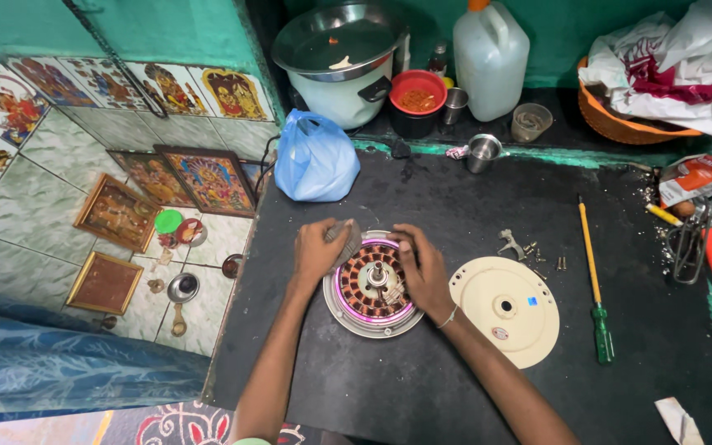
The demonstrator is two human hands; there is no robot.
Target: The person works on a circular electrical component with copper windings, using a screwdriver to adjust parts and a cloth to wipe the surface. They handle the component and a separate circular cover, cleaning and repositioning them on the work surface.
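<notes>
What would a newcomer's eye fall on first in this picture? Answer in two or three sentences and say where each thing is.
At the centre of the dark table lies an opened fan motor with copper coils, with the left hand and right hand on it. A round cream cover lies right of it, a screwdriver further right. A blue bag sits behind.

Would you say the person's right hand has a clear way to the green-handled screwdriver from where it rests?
Probably yes: only the flat cream cover lies between the right hand and the screwdriver.
</notes>
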